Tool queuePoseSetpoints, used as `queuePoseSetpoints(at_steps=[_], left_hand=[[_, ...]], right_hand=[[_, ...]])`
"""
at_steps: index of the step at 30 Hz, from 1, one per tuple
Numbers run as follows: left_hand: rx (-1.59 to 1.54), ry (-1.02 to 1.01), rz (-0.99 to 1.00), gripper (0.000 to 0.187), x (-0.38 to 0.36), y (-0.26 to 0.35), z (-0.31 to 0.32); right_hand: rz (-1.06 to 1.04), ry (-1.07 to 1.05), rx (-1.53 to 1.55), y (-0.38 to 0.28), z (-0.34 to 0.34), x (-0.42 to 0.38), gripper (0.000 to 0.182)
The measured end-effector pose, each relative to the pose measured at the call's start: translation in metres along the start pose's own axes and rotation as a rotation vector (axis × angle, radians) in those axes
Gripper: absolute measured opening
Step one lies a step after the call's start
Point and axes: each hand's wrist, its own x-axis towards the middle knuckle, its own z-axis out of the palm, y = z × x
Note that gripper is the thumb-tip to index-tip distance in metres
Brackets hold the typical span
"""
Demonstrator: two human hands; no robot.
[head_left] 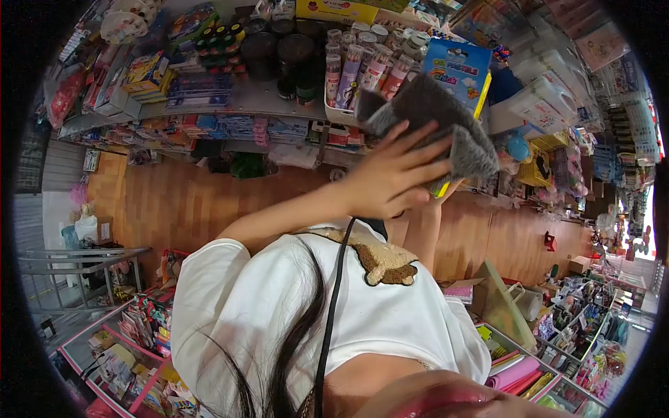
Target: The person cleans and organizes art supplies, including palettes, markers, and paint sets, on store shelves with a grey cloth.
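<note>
A fuzzy dark grey cloth [446, 115] lies under the spread fingers of my left hand [394, 171], held against the front of a blue and yellow oil pastels box [456, 63]. The cloth covers the middle of the box and one end of it flops out to the left. Only a small part of my right hand [451, 188] shows, at the bottom edge of the box, which it supports from below. Its fingers are mostly hidden behind the box and cloth.
Ahead is a shelf [230, 115] with dark jars [296, 52], paint bottles [219, 42] and a white tray of pencil tubes [348, 76]. Wooden floor [230, 195] lies below. Behind, to the left and right, stand display cases [118, 362] with small goods. A metal railing [83, 261] is at left.
</note>
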Motion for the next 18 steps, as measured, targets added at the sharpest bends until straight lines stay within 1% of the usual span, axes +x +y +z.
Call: queuePoseSetpoints(at_steps=[1,2,3,4,5,7,8,9,10,13,14,15,16,18], left_hand=[[-0.020,-0.005,-0.001,0.048,-0.006,0.004,0.003],[0.036,-0.022,0.003,0.048,-0.008,0.004,0.003],[-0.002,-0.012,0.018,0.048,-0.004,0.000,-0.001],[-0.042,-0.003,0.030,0.047,0.005,-0.007,-0.010],[-0.085,0.004,0.039,0.047,0.015,-0.014,-0.019],[0.147,0.150,-0.021,0.048,0.043,-0.021,-0.044],[0.156,0.216,0.021,0.049,0.054,-0.034,-0.053],[0.167,0.284,0.062,0.050,0.063,-0.044,-0.063],[0.217,0.207,-0.027,0.060,0.070,-0.042,-0.078],[0.120,0.276,0.021,0.053,0.061,-0.038,-0.045],[0.055,0.213,-0.038,0.055,0.054,-0.029,-0.032],[-0.011,0.170,-0.072,0.053,0.043,-0.023,-0.019],[-0.070,0.111,-0.073,0.054,0.030,-0.015,-0.010],[-0.147,0.068,-0.083,0.054,0.003,0.003,0.018]], right_hand=[[-0.013,-0.077,-0.062,0.000,-0.013,0.001,0.080],[-0.031,-0.153,-0.124,0.000,-0.025,0.002,0.081],[-0.053,-0.228,-0.183,0.000,-0.038,0.003,0.082],[0.011,-0.393,-0.020,0.011,-0.029,0.000,0.081],[0.052,-0.446,-0.079,0.014,-0.023,-0.002,0.081],[0.119,-0.381,-0.617,0.010,-0.015,-0.012,0.081],[0.147,-0.369,-0.791,0.010,-0.017,-0.015,0.081],[0.169,-0.428,-0.727,0.007,-0.027,-0.009,0.079],[0.195,-0.485,-0.661,0.005,-0.037,-0.004,0.078],[0.093,-0.464,-0.440,-0.004,-0.052,0.007,0.073],[0.041,-0.433,-0.363,-0.002,-0.043,0.007,0.072],[-0.014,-0.401,-0.296,0.000,-0.034,0.011,0.072],[-0.080,-0.370,-0.275,0.001,-0.027,0.011,0.071],[-0.248,-0.227,-0.448,-0.018,-0.048,0.011,0.073]])
